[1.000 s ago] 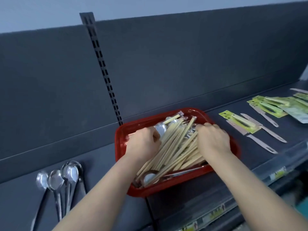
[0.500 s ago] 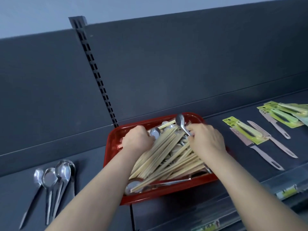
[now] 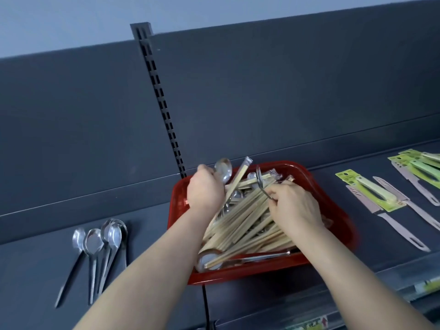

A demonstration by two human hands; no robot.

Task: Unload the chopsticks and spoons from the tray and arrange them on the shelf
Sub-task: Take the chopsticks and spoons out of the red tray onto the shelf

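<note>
Left grip [image 3: 206, 191]: curled round a spoon [image 3: 223, 170], bowl tipped up, pointing away.
Right grip [image 3: 292, 206]: pinches a second spoon [image 3: 259, 181] by the handle, bowl raised edge-on.
Chopsticks [image 3: 242, 222]: piled in the red tray [image 3: 262, 273] on the shelf [image 3: 154, 253], long axes running near-left to far-right.

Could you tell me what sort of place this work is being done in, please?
Probably a shop aisle: a dark shelf with a slotted upright behind it, price labels along its front edge, and carded knives laid out as if for sale.
</note>
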